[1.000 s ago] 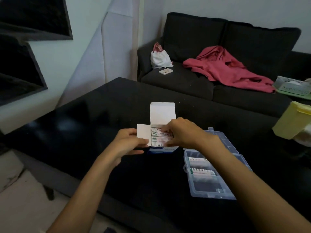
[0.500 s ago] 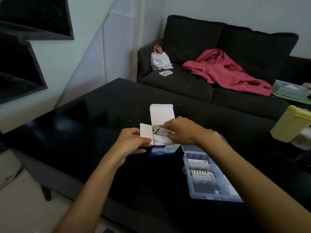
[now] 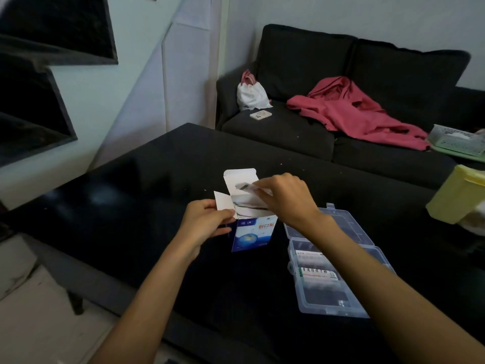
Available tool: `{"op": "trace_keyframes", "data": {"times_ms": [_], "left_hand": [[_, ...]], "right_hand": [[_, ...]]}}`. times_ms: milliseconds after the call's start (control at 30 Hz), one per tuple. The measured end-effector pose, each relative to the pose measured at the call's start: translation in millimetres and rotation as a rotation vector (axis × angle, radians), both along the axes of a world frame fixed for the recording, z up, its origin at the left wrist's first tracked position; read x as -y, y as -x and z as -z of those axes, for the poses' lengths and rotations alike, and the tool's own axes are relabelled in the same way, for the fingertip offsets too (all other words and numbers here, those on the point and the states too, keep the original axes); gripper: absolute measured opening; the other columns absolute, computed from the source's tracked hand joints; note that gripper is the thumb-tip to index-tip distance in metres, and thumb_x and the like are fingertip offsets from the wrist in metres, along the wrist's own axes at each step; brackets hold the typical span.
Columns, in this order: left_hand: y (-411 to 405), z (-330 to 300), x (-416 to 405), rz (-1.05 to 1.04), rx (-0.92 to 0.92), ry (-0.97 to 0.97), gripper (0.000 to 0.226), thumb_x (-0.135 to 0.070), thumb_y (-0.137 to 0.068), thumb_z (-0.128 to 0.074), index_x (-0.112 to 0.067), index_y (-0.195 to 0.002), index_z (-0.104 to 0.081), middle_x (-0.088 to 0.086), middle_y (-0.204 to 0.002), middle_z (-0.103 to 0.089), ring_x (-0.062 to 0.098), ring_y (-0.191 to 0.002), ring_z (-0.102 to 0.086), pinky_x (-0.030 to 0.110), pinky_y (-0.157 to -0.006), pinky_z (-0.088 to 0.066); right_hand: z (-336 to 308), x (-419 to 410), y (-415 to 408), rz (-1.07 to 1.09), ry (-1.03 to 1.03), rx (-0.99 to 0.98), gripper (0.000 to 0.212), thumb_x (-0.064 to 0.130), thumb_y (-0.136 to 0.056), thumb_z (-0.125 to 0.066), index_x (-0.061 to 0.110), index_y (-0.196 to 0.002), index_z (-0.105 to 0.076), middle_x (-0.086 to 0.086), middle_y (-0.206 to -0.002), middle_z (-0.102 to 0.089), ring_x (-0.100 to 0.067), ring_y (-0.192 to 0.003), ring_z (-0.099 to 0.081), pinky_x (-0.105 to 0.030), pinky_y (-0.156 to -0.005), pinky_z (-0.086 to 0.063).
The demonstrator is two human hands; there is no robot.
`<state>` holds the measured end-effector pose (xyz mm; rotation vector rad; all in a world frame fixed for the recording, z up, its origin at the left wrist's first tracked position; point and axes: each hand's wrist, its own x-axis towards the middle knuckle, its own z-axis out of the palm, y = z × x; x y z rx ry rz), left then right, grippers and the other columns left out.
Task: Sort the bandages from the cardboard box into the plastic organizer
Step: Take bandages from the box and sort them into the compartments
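Head view of a black table (image 3: 147, 206). The left hand (image 3: 204, 224) grips the blue-and-white cardboard box (image 3: 253, 233) by its left side, thumb on the white side flap, holding it upright with the top flaps folded open. The right hand (image 3: 286, 198) is above the open mouth of the box, fingers curled and pinching a bandage (image 3: 246, 185) that is blurred and partly raised above the opening; more bandages lie inside the box beneath it, indistinct. To the right of the box, just beside it, the clear plastic organizer (image 3: 330, 308) rests on the table with its lid (image 3: 341, 219) swung open toward the far side; the right forearm crosses over it. Two of its compartments hold bandage strips with green-and-white print (image 3: 319, 275). At the table's right edge stands a yellow container (image 3: 456, 193). Behind the table, a dark sofa (image 3: 301, 127) carries a white drawstring bag (image 3: 250, 94), a phone (image 3: 260, 115), a red garment (image 3: 349, 111) and a pale mesh basket (image 3: 456, 140).
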<state>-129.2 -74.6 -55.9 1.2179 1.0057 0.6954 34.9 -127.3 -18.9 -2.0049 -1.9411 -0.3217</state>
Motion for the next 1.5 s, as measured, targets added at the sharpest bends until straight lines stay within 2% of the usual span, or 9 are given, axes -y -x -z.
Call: {"op": "trace_keyframes", "data": {"times_ms": [133, 233, 333, 467, 567, 667, 833, 1133, 1500], "left_hand": [[-2, 1, 2, -0.059, -0.034, -0.052, 0.025, -0.017, -0.087, -0.065, -0.011, -0.112, -0.06, -0.001, -0.096, -0.07, 0.008, -0.08, -0.068, 0.023, -0.057, -0.053], [-3, 1, 0, -0.253, -0.257, -0.298, 0.041, -0.038, -0.083, -0.068, -0.019, -0.115, -0.052, -0.006, -0.107, -0.06, 0.013, -0.095, -0.06, 0.028, -0.071, -0.045], [-7, -11, 10, -0.353, -0.251, -0.546, 0.025, -0.038, -0.089, -0.059, -0.023, -0.108, -0.055, -0.009, -0.094, -0.056, 0.005, -0.082, -0.055, 0.022, -0.066, -0.041], [-23, -13, 36, -0.053, -0.118, -0.51, 0.018, -0.028, -0.094, -0.051, -0.025, -0.094, -0.069, -0.009, -0.081, -0.062, 0.005, -0.071, -0.059, 0.016, -0.056, -0.044], [-38, -4, 58, 0.226, -0.08, -0.349, 0.023, -0.034, -0.096, -0.047, -0.025, -0.104, -0.067, -0.009, -0.096, -0.069, 0.004, -0.082, -0.065, 0.016, -0.052, -0.048], [-47, 1, 70, 0.437, -0.004, -0.126, 0.021, -0.031, -0.097, -0.048, -0.024, -0.106, -0.066, -0.008, -0.094, -0.072, 0.003, -0.089, -0.068, 0.021, -0.07, -0.056], [-60, 7, 74, 0.433, 0.033, -0.029, 0.014, -0.013, -0.092, -0.057, -0.019, -0.101, -0.067, -0.001, -0.091, -0.073, 0.007, -0.084, -0.07, 0.019, -0.064, -0.055], [-76, 13, 65, 0.138, 0.06, -0.165, 0.014, -0.009, -0.094, -0.054, -0.019, -0.1, -0.061, -0.009, -0.088, -0.065, 0.003, -0.079, -0.064, 0.014, -0.058, -0.054], [-69, 14, 64, 0.171, 0.008, -0.235, 0.018, -0.009, -0.094, -0.054, -0.013, -0.11, -0.062, -0.005, -0.094, -0.065, 0.003, -0.079, -0.062, 0.013, -0.06, -0.054]], "right_hand": [[0, 3, 1, 0.016, -0.135, -0.286, 0.024, 0.018, -0.091, -0.059, 0.014, -0.114, -0.067, -0.005, -0.104, -0.071, -0.013, -0.087, -0.066, -0.029, -0.073, -0.056], [-11, 16, 2, 0.045, -0.103, -0.838, 0.023, 0.015, -0.089, -0.06, 0.01, -0.111, -0.066, -0.001, -0.105, -0.069, -0.004, -0.082, -0.067, -0.018, -0.067, -0.055], [-16, 44, -5, 0.032, 0.094, -1.321, 0.017, 0.014, -0.087, -0.061, 0.015, -0.103, -0.067, 0.001, -0.094, -0.073, -0.007, -0.083, -0.07, -0.018, -0.066, -0.055], [-4, 79, -19, 0.046, 0.223, -1.466, 0.016, 0.015, -0.087, -0.061, 0.015, -0.102, -0.065, 0.0, -0.091, -0.074, -0.013, -0.087, -0.07, -0.02, -0.067, -0.055], [11, 98, -28, 0.115, 0.262, -1.527, 0.024, 0.012, -0.084, -0.064, 0.009, -0.107, -0.062, -0.006, -0.09, -0.073, -0.017, -0.083, -0.071, -0.021, -0.066, -0.055], [23, 108, -35, 0.201, 0.358, -1.501, 0.027, 0.014, -0.081, -0.069, 0.004, -0.105, -0.063, -0.009, -0.09, -0.074, -0.019, -0.083, -0.071, -0.024, -0.069, -0.056], [30, 114, -48, 0.265, 0.311, -1.463, 0.018, 0.015, -0.079, -0.071, 0.007, -0.095, -0.068, -0.004, -0.084, -0.074, -0.016, -0.079, -0.072, -0.02, -0.062, -0.055], [31, 118, -71, 0.358, 0.142, -1.313, 0.018, 0.017, -0.094, -0.052, 0.013, -0.108, -0.063, -0.002, -0.102, -0.068, -0.015, -0.093, -0.065, -0.027, -0.078, -0.053], [32, 122, -85, 0.292, 0.524, -0.731, 0.026, 0.019, -0.094, -0.055, 0.008, -0.116, -0.062, -0.004, -0.117, -0.063, -0.002, -0.079, -0.057, -0.012, -0.06, -0.047]]}}
